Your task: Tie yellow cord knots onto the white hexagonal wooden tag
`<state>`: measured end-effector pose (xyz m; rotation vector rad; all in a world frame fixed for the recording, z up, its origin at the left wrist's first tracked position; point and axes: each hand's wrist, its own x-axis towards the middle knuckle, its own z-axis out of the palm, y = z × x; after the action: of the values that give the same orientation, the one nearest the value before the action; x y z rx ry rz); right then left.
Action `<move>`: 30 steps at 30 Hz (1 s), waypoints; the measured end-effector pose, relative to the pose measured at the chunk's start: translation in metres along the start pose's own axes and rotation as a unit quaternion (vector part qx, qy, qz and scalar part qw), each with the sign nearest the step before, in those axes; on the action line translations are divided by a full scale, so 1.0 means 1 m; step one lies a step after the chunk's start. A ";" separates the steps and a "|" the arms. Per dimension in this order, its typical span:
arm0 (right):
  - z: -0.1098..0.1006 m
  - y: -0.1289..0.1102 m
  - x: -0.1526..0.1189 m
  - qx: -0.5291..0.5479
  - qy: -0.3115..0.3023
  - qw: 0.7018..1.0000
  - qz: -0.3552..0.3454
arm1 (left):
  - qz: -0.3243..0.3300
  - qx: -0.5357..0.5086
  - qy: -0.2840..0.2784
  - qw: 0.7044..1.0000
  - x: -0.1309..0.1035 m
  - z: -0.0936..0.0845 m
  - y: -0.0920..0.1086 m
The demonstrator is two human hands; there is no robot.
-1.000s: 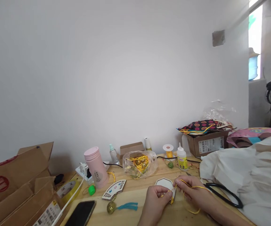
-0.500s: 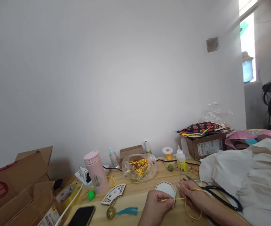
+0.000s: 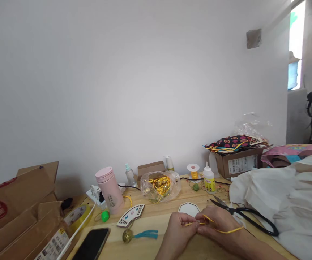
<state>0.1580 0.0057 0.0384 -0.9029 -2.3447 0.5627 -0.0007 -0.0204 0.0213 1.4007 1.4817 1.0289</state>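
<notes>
Between my fingertips runs a yellow cord (image 3: 230,231), with a loose end trailing over the back of my right hand. My left hand (image 3: 179,231) pinches one stretch of it. Thumb and fingers of my right hand (image 3: 217,224) close on the cord right beside, so the two hands meet. Just behind them lies a white octagonal plaque (image 3: 188,208) with a dark edge, partly covered by my hands. Black-handled scissors (image 3: 244,213) rest with blades parted to the right of my right hand. Left of my left hand is a gold bell with a blue tassel (image 3: 145,234).
A fan-shaped ornament (image 3: 131,215), phone (image 3: 92,244) and pink tumbler (image 3: 110,191) are on the left. A plastic bag of yellow cords (image 3: 159,186), thread spool (image 3: 193,171) and glue bottle (image 3: 209,180) line the back. White cloth (image 3: 277,191) covers the right side.
My right hand has moved left to meet my left hand, uncovering the scissors' blades. The cord's loop that hung below now lies across my right hand. The view has shifted slightly.
</notes>
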 end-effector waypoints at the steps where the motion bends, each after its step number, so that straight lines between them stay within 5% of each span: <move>1: 0.001 0.000 0.000 -0.010 -0.019 1.000 -0.001 | -0.004 0.002 0.002 1.000 0.001 0.000 -0.001; 14: 0.001 0.006 0.001 -0.004 -0.009 0.999 0.032 | -0.003 -0.005 -0.001 1.000 0.000 -0.002 0.002; 22: 0.007 0.008 0.002 -0.014 -0.029 0.999 -0.009 | 0.000 -0.037 0.003 0.999 -0.001 -0.002 0.002; 30: 0.000 0.003 0.003 0.059 0.021 0.998 -0.005 | 0.012 -0.040 -0.006 0.999 -0.001 -0.001 0.001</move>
<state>0.1573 0.0099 0.0374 -0.8401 -2.2522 0.6648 -0.0013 -0.0210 0.0220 1.3678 1.4027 1.0813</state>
